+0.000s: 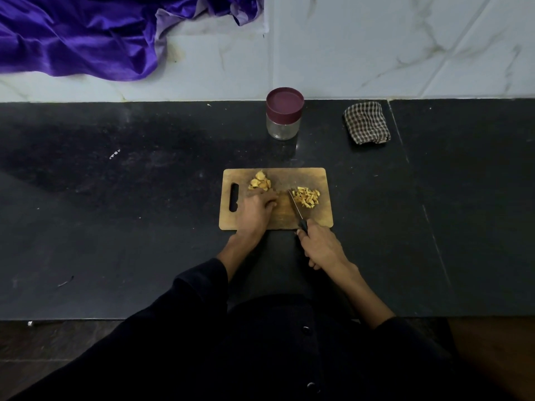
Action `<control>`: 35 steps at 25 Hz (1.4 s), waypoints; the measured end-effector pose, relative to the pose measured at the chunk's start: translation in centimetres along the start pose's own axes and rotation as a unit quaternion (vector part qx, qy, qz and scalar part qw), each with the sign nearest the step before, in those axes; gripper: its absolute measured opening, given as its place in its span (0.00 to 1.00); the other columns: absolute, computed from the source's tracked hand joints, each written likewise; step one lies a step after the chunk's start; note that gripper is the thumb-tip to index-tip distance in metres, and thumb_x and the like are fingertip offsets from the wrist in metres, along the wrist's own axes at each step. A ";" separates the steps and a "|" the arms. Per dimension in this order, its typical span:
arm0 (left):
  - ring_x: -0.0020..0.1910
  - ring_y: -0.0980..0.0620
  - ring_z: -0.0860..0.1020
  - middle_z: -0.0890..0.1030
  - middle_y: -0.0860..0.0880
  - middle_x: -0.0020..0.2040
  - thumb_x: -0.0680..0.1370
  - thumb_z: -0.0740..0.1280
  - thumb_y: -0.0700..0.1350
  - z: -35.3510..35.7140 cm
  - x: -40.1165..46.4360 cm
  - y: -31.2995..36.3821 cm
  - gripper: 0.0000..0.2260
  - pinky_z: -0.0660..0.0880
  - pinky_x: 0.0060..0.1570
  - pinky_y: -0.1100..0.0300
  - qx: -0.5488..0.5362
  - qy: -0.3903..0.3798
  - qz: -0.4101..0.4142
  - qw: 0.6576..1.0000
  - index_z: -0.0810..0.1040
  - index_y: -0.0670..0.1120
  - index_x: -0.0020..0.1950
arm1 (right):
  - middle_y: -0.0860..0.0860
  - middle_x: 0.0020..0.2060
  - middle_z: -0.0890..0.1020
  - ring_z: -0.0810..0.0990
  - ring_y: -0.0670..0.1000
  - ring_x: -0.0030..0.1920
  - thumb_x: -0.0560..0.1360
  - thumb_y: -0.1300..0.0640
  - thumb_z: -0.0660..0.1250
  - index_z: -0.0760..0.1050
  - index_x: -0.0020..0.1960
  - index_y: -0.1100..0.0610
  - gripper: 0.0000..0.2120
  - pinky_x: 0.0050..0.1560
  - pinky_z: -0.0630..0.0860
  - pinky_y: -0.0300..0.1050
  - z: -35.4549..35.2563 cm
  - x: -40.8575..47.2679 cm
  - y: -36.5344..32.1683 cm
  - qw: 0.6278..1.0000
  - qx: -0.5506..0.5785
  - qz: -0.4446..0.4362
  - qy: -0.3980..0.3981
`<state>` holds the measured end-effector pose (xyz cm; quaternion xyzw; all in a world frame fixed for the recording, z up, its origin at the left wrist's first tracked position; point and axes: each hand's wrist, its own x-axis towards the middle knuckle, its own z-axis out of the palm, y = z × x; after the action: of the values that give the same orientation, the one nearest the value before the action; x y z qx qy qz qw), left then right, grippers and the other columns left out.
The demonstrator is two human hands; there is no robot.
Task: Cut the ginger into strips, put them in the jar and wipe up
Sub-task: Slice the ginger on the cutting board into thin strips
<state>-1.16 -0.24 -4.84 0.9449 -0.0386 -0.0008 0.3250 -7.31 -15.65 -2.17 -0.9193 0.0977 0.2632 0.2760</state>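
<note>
In the head view, a rectangular brown wooden cutting board [278,215] lies on the black stone tabletop [115,227], with its handle slot on the left. On the board there are two heaps of ginger: flat uncut ginger slices [260,183] at the back left, and a pile of thin yellow ginger strips [307,196] at the right. The left hand [256,209] rests on the board just in front of the slices, its fingers curled down; it probably pins a slice under the fingertips, but I cannot tell this from here. The right hand [320,246] has a clenched grip on the black handle of a small kitchen knife [296,208], and the blade points away from the person, its tip just beside the strips.

Behind the board stands a small clear glass jar with a maroon lid [284,114], the lid still on. To its right lies a folded checked cloth [367,123], well apart from the board.

The step in hand seems to be the cutting, and it is only partly done, because uncut slices remain. The next move calls for steady slices of the blade close to the left fingertips, so these must stay tucked back.
</note>
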 end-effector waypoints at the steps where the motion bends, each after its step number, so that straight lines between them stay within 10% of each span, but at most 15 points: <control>1: 0.54 0.53 0.76 0.78 0.50 0.56 0.77 0.67 0.40 0.0 -0.1 -0.1 0.10 0.73 0.53 0.61 0.015 -0.010 0.005 1.000 0.81 0.47 0.57 | 0.54 0.40 0.80 0.84 0.54 0.32 0.84 0.51 0.56 0.68 0.57 0.56 0.10 0.35 0.84 0.52 0.0 0.0 0.0 1.000 0.004 0.001 -0.002; 35: 0.50 0.56 0.78 0.81 0.49 0.55 0.73 0.72 0.40 0.7 0.0 -0.7 0.10 0.76 0.55 0.60 -0.054 0.001 -0.055 0.997 0.82 0.44 0.54 | 0.57 0.50 0.80 0.83 0.59 0.44 0.84 0.52 0.55 0.68 0.57 0.58 0.10 0.49 0.80 0.60 1.6 0.5 -2.0 0.996 -0.076 -0.039 0.012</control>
<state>-1.18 -0.11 -5.78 0.9266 0.0144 -0.0196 0.3754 -6.94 -13.08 -2.63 -0.9437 0.0444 0.2478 0.2147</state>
